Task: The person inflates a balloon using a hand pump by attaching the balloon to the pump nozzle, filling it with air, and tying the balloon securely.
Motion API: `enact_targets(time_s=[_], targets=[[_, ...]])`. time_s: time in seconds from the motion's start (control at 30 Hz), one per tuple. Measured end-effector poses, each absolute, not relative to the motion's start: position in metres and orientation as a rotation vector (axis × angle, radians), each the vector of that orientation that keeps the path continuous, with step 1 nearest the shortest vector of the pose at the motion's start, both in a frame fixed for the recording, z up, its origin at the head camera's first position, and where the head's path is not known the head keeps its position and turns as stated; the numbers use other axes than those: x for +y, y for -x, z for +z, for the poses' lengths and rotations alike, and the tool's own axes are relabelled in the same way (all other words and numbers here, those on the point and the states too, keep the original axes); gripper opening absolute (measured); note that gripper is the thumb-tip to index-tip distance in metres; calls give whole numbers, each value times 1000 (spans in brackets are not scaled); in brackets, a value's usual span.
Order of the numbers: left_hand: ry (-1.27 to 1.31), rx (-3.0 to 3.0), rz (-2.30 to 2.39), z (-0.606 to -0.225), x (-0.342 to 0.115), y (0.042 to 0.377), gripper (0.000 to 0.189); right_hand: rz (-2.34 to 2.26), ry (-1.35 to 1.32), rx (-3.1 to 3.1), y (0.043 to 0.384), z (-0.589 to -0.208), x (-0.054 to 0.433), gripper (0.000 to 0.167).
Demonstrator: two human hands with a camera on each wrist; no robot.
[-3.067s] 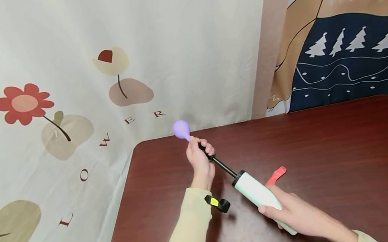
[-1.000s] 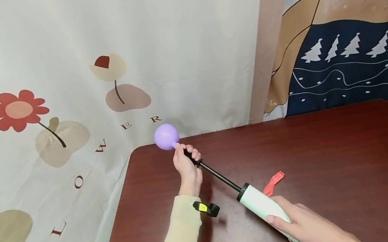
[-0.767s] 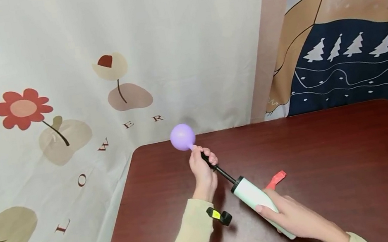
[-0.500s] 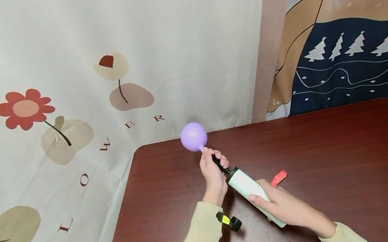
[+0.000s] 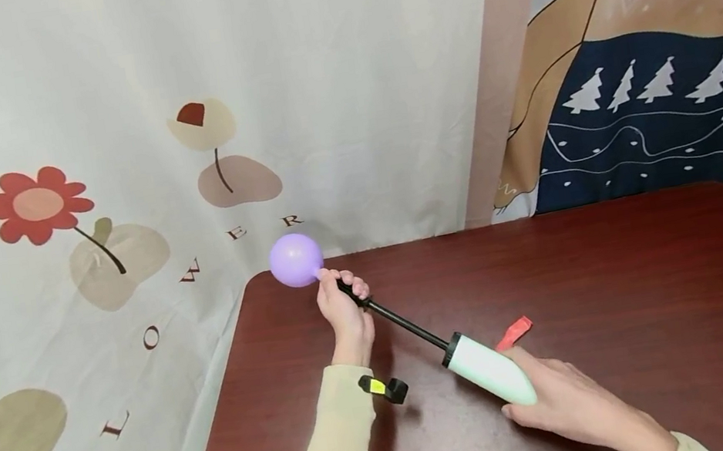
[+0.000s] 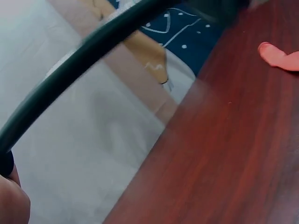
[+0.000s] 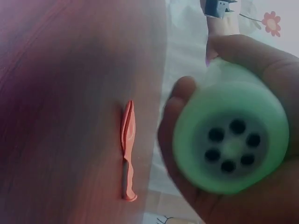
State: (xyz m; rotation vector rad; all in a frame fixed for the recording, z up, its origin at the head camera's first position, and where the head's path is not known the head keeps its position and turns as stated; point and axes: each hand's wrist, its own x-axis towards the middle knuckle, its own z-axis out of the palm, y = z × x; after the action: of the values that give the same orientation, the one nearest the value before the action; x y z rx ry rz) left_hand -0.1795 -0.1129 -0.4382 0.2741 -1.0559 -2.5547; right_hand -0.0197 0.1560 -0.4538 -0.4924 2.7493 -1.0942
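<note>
A purple balloon (image 5: 296, 259), partly inflated and round, sits at the tip of a hand pump above the table's far left corner. My left hand (image 5: 347, 317) grips the pump's black nozzle end and pinches the balloon's neck. From there the black rod (image 5: 408, 325) runs, drawn out, to the pale green barrel (image 5: 491, 370). My right hand (image 5: 566, 397) is wrapped around that barrel; the right wrist view shows its holed end (image 7: 231, 144) within the curled fingers. The left wrist view has the rod (image 6: 79, 67) crossing close to the camera, blurred.
A flat red balloon (image 5: 514, 331) lies on the dark red-brown table (image 5: 622, 280), just beyond my right hand. Behind the table's far edge hangs a pale printed curtain (image 5: 371, 99), with a navy tree-patterned cloth (image 5: 669, 125) at the right.
Half a second ago the barrel was pushed up to my left hand; now the rod is drawn out, my left hand further left and right hand further right. The purple balloon has grown over three seconds.
</note>
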Motion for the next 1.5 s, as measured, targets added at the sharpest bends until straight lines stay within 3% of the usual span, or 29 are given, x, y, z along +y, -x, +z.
enact_targets(time_s=[0.2,0.43,0.67,0.97,1.5], targets=[[-235,-1100,-2612,-449,-83,164,38,-1123,535,2821,27,-459,146,45],[-231,-1224,-2638,-463,-53,141,36,-1133,443,2791,45,-457,127,46],[-237,-1239,-2634,-462,-63,149,38,-1158,403,2744,40,-456,124,50],[-283,-1056,-2627,-446,-96,170,39,-1050,424,2710,14,-448,156,49],[-284,-1315,-2664,-465,-40,135,37,-1235,468,2684,41,-458,134,49]])
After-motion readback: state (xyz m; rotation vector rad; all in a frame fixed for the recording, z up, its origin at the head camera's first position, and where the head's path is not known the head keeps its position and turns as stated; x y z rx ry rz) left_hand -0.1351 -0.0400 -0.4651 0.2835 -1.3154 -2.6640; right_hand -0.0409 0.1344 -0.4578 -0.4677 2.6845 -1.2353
